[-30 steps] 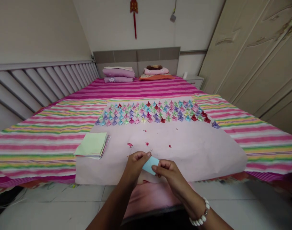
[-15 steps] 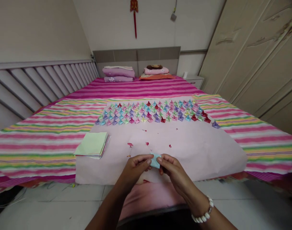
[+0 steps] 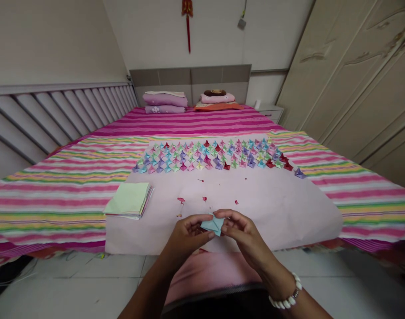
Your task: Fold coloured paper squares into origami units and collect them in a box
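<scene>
My left hand point(image 3: 185, 237) and my right hand point(image 3: 244, 235) meet over the near edge of a pale pink sheet point(image 3: 272, 208) spread on the bed. Together they pinch a small light-blue folded paper point(image 3: 211, 224) between their fingertips; it now looks like a small pointed shape. A white bead bracelet point(image 3: 287, 294) circles my right wrist. Beyond the hands, several rows of small folded paper pieces point(image 3: 209, 157) in many colours lie on the sheet. A stack of square papers point(image 3: 129, 200) with a light green top sits to the left of my hands.
Tiny red paper scraps point(image 3: 180, 200) dot the sheet near my hands. The bed has a striped pink, green and yellow cover point(image 3: 56, 195). Folded bedding point(image 3: 164, 103) lies by the headboard. A wardrobe point(image 3: 362, 79) stands on the right, a slatted panel point(image 3: 49, 119) on the left.
The blue paper went from a flat strip to a smaller folded pointed shape. My hands have closed together around it and shifted slightly.
</scene>
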Action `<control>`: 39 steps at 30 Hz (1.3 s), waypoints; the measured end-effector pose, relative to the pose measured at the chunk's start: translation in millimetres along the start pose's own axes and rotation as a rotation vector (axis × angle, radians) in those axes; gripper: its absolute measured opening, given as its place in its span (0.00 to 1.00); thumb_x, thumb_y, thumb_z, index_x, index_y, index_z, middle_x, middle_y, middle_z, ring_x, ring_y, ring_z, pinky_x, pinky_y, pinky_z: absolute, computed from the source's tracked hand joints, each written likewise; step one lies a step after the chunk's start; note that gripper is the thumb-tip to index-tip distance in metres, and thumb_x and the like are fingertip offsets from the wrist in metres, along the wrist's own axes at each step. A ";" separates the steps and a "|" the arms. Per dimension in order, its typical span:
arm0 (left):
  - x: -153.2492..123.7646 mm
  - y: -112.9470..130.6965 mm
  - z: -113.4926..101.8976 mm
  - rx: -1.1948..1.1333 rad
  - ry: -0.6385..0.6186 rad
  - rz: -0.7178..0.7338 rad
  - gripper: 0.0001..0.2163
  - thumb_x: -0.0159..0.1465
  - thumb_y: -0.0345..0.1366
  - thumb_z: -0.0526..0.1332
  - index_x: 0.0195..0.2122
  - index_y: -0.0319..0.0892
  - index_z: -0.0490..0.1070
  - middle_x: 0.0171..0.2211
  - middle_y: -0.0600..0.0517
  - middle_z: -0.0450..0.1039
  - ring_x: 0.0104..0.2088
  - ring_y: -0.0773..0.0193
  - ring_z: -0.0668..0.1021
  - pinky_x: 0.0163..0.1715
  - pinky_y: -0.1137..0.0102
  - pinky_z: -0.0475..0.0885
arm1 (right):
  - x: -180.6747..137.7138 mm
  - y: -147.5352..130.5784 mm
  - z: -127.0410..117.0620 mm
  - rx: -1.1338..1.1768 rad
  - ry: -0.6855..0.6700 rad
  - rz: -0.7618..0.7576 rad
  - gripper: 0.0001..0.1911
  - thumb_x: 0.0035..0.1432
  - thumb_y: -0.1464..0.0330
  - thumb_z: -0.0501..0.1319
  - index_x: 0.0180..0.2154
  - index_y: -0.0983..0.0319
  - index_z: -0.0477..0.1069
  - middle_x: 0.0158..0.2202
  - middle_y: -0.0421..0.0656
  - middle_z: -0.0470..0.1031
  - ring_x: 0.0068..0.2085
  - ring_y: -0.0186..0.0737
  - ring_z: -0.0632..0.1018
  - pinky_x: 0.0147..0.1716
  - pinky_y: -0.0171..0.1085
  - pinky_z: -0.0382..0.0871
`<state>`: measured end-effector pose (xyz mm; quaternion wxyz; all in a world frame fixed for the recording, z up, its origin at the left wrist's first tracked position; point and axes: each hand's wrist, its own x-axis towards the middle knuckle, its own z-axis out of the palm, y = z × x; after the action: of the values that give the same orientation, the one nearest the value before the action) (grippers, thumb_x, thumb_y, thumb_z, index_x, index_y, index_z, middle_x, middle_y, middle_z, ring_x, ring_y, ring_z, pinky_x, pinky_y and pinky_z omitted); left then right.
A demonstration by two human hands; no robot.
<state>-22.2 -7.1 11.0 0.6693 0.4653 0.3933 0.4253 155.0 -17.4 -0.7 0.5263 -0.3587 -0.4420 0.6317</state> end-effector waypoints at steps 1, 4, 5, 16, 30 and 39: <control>-0.2 -1.5 0.1 0.028 0.006 0.023 0.17 0.48 0.30 0.71 0.40 0.41 0.77 0.32 0.50 0.80 0.35 0.62 0.79 0.38 0.68 0.73 | 0.3 0.4 0.3 0.004 -0.001 -0.011 0.12 0.48 0.68 0.68 0.38 0.58 0.76 0.33 0.40 0.75 0.34 0.36 0.73 0.37 0.35 0.65; -1.4 -5.3 -1.1 0.135 0.019 0.112 0.15 0.50 0.31 0.70 0.40 0.42 0.78 0.34 0.50 0.78 0.35 0.63 0.78 0.36 0.70 0.72 | 1.1 1.4 0.1 0.008 0.007 -0.050 0.09 0.47 0.68 0.69 0.34 0.58 0.77 0.44 0.42 0.74 0.40 0.38 0.73 0.41 0.36 0.66; -1.9 -5.8 -1.5 0.171 0.024 0.139 0.14 0.50 0.31 0.69 0.39 0.42 0.78 0.34 0.50 0.78 0.35 0.63 0.77 0.36 0.70 0.72 | 1.2 1.7 -0.2 0.004 0.008 -0.060 0.08 0.47 0.68 0.70 0.33 0.57 0.78 0.45 0.42 0.73 0.41 0.38 0.73 0.41 0.36 0.67; -6.1 2.5 4.2 0.275 0.129 0.184 0.07 0.52 0.34 0.68 0.33 0.42 0.79 0.30 0.50 0.80 0.32 0.63 0.78 0.34 0.71 0.73 | 1.7 1.3 -1.4 -0.077 0.003 -0.033 0.08 0.46 0.65 0.71 0.32 0.59 0.78 0.32 0.40 0.75 0.32 0.35 0.73 0.34 0.35 0.68; -4.8 -2.4 15.4 0.173 0.204 0.121 0.13 0.55 0.38 0.66 0.39 0.40 0.72 0.24 0.55 0.75 0.26 0.67 0.76 0.28 0.73 0.70 | 3.2 -2.2 9.9 0.010 0.111 0.030 0.12 0.43 0.64 0.72 0.25 0.62 0.72 0.21 0.36 0.70 0.24 0.31 0.69 0.25 0.32 0.64; 3.2 -3.0 13.9 0.165 0.122 0.014 0.16 0.51 0.43 0.68 0.35 0.37 0.74 0.25 0.53 0.74 0.26 0.67 0.74 0.27 0.73 0.66 | 3.0 -2.2 12.4 0.018 0.115 0.004 0.23 0.45 0.68 0.71 0.46 0.59 0.72 0.26 0.36 0.70 0.27 0.32 0.71 0.29 0.33 0.64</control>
<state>-7.7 -8.8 11.3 0.6006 0.4949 0.4638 0.4234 143.8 -16.6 5.8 0.5528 -0.3904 -0.4046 0.6151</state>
